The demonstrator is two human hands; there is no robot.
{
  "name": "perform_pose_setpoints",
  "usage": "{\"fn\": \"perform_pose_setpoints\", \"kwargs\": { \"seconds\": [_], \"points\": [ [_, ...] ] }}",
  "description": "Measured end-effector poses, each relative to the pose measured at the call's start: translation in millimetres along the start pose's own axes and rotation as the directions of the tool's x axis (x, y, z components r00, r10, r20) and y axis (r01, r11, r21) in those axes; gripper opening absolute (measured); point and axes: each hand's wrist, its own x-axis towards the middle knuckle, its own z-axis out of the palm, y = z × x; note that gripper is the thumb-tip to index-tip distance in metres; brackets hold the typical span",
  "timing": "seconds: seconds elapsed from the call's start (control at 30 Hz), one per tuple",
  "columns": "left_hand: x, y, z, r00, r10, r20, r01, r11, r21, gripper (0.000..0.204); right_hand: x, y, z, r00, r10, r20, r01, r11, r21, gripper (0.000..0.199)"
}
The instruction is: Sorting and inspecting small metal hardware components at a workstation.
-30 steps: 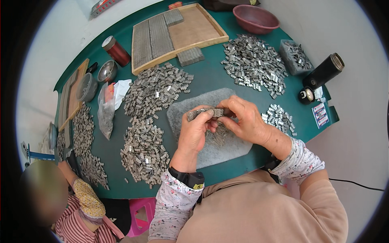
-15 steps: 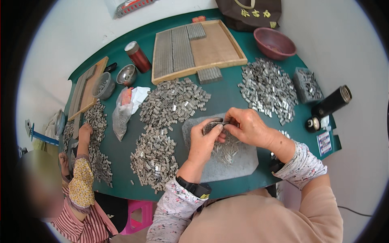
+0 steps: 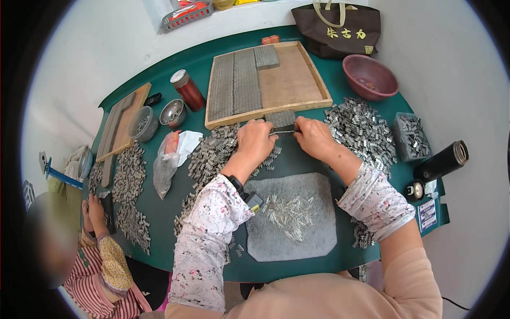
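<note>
My left hand (image 3: pixel 255 139) and my right hand (image 3: pixel 313 137) are stretched forward over the green table (image 3: pixel 159 80). Between them they pinch a short row of small grey metal pieces (image 3: pixel 283 131), one hand at each end. The row lies just in front of a small block of packed pieces (image 3: pixel 280 118) at the near edge of the wooden tray (image 3: pixel 292 80). Packed rows (image 3: pixel 234 82) fill the tray's left part. Closer to me, a grey mat (image 3: pixel 313 242) carries loose metal pieces (image 3: pixel 289 212).
Heaps of metal pieces lie left (image 3: pixel 210 154) and right (image 3: pixel 364 127). A red bowl (image 3: pixel 370 76), dark bag (image 3: pixel 337 26), red can (image 3: pixel 186 89), black flask (image 3: pixel 441 160), grey box (image 3: pixel 410 136) and plastic bag (image 3: pixel 164 162) stand around. Another person (image 3: pixel 101 250) works at the left by a second tray (image 3: pixel 125 119).
Both my hands have moved from above the grey mat forward to the tray's near edge, carrying the row of pieces. The camera has tilted, showing more of the far table.
</note>
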Motion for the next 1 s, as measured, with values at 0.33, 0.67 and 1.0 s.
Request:
{"fn": "perform_pose_setpoints", "kwargs": {
  "seconds": [0.33, 0.67, 1.0],
  "points": [
    [8.6, -15.4, 16.0, 0.997, -0.029, -0.068, 0.036, 0.995, 0.096, 0.029, 14.7, 9.6, 17.0, 0.995, 0.088, -0.04, -0.092, 0.989, -0.114, 0.021],
    [-39.6, -23.9, -69.9, 0.965, -0.237, -0.112, 0.22, 0.965, -0.146, 0.025, -1.9, -21.8, -9.2, 0.988, -0.08, -0.128, 0.062, 0.988, -0.145, 0.02],
    [-177.1, -31.3, -106.9, 0.868, -0.495, -0.035, 0.428, 0.781, -0.454, 0.017, -118.0, -165.9, 18.1, 0.758, -0.563, 0.33, 0.498, 0.825, 0.266, 0.01]
  ]
}}
